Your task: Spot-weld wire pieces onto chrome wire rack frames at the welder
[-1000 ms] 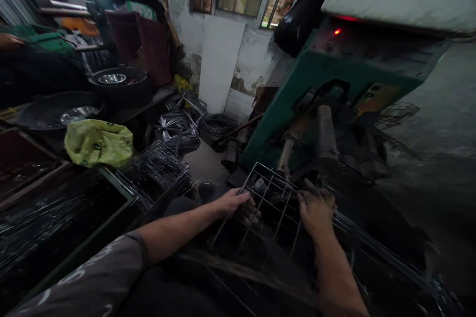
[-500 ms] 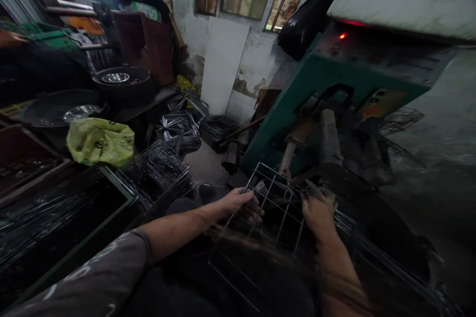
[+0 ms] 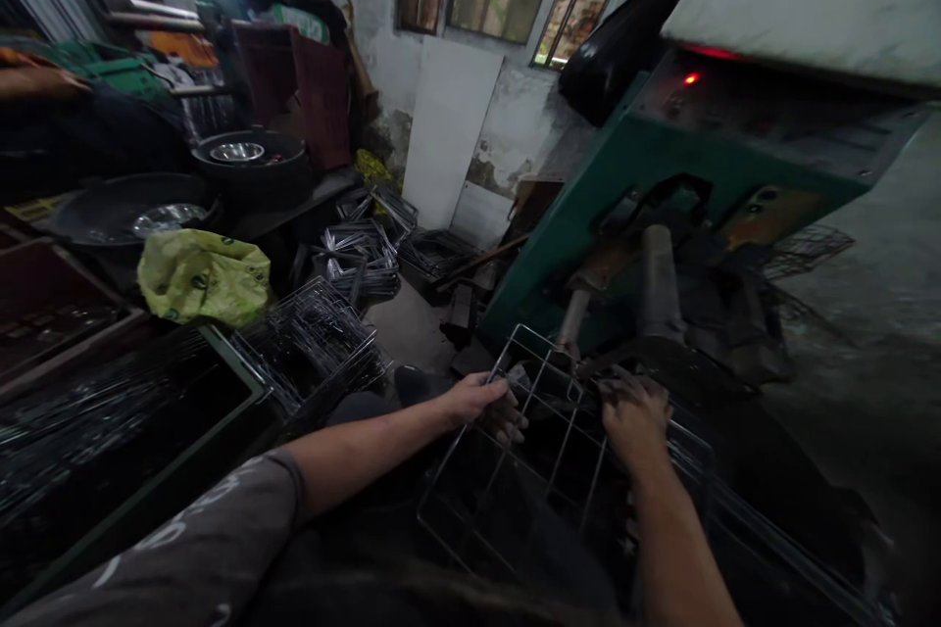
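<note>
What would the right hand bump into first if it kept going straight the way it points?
Probably the grey metal cylinder on the green machine, just past the right hand gripping the wire rack. Depth is hard to judge.

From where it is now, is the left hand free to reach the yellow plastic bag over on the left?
Probably not right away. The left hand is gripping the edge of the wire grid rack, and the crumpled yellow plastic bag sits well off to the left, beyond a stack of wire racks.
</note>
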Demonstrator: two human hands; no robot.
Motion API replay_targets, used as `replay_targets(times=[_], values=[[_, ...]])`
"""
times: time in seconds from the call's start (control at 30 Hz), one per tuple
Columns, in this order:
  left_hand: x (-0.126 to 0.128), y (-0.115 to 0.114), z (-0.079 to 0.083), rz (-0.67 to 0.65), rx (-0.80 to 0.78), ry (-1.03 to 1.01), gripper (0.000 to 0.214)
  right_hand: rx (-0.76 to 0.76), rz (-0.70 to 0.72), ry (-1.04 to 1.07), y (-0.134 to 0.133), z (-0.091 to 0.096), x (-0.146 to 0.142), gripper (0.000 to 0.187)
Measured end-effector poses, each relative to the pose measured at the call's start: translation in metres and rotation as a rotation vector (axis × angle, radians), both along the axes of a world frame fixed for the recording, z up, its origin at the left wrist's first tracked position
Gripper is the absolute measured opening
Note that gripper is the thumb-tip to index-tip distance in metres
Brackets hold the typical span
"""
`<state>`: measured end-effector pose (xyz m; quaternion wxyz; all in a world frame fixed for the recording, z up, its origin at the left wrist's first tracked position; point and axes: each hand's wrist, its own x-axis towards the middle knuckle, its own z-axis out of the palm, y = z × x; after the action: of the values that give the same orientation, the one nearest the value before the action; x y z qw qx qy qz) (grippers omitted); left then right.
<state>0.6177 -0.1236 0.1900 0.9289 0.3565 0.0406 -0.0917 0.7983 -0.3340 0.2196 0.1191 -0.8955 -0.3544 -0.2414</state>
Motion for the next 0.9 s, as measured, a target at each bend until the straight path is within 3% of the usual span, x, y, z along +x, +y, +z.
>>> replay_targets(times=[0.23, 0.6, 0.9], values=[[-0.002, -0.002, -0.001, -0.014, -0.004, -0.015, 0.053, 0.031, 0.035, 0.000, -0.006, -0.004, 0.001, 0.038], [-0.002, -0.003, 0.000, -0.017, 0.009, -0.013, 0.055, 0.037, -0.064, 0.095, -0.005, -0.001, -0.005, 0.035], [-0.001, -0.004, -0.005, -0.011, 0.013, -0.002, 0.053, 0.035, -0.062, 0.161, 0.000, 0.006, -0.012, 0.036]])
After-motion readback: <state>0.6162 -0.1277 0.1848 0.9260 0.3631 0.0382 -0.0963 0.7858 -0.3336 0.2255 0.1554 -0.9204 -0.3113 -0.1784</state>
